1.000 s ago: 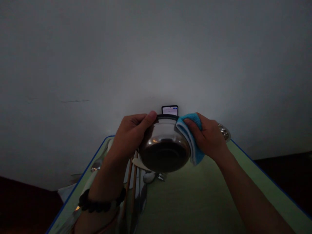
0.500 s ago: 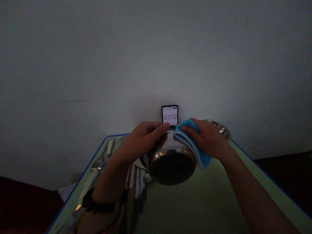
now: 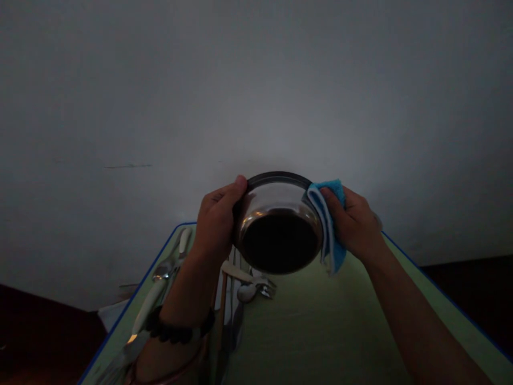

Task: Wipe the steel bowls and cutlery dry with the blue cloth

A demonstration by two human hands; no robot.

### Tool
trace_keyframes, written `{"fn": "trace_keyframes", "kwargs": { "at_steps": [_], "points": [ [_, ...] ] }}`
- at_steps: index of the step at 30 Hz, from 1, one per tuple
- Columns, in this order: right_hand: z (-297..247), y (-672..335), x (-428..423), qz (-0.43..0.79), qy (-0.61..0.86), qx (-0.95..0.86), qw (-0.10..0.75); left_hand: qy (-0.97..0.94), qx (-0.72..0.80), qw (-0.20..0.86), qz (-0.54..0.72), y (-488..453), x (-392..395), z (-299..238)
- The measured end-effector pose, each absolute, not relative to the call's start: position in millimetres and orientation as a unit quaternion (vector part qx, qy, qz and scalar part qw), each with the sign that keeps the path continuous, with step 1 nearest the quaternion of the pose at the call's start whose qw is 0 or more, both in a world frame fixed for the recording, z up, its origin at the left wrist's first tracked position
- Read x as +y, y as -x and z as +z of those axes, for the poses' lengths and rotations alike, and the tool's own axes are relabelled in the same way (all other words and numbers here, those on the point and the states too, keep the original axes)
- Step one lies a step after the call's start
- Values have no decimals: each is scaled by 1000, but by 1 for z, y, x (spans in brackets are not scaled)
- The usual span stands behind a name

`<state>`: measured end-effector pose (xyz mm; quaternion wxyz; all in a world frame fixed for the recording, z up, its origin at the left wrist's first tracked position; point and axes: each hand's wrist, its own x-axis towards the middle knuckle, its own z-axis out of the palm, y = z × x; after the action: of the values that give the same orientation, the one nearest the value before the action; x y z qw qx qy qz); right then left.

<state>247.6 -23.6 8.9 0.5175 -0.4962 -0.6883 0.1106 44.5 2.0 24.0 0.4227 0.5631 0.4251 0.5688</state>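
A shiny metal bowl [image 3: 276,200] with a dark rim and a dark base is held up above the table, its base turned toward me. My left hand [image 3: 218,219] grips the bowl's left side, with the thumb up at the rim. On the right side, my right hand [image 3: 355,222] holds a folded blue cloth [image 3: 332,230] with a pale edge and presses it against the bowl's wall. The fingers behind the bowl are hidden on both sides.
Beneath lies a green table [image 3: 320,331] with a blue edge, against a grey wall [image 3: 256,96]. Spoons, forks and knives lie at the left, among them a spoon [image 3: 246,292] and a fork [image 3: 266,289] below the bowl. A white-handled utensil [image 3: 148,307] lies near the left edge.
The bowl has risen and its rim now shows, covering the phone by the wall. My left hand has shifted to the bowl's left side; my right hand and the cloth have moved slightly right.
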Motion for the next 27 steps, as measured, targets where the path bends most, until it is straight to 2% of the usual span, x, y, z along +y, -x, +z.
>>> {"fn": "trace_keyframes", "kwargs": {
  "at_steps": [5,8,11,15,21,24,27],
  "points": [
    [11,-253,-24,103,492,-738,451,-667,411,406,471,-48,-3,29],
    [15,-250,-28,106,478,-782,387,-766,399,348,364,-50,-8,32],
    [17,-244,-31,124,467,-795,366,-806,385,307,328,-51,-10,34],
    [16,-241,-31,132,460,-769,424,-760,390,360,376,-49,-9,31],
    [7,-248,-24,152,488,-677,529,-563,396,443,574,-48,0,22],
    [5,-253,-21,144,496,-676,526,-566,390,456,565,-46,3,22],
    [7,-255,-21,140,491,-718,472,-625,393,470,484,-44,1,24]
  ]
}}
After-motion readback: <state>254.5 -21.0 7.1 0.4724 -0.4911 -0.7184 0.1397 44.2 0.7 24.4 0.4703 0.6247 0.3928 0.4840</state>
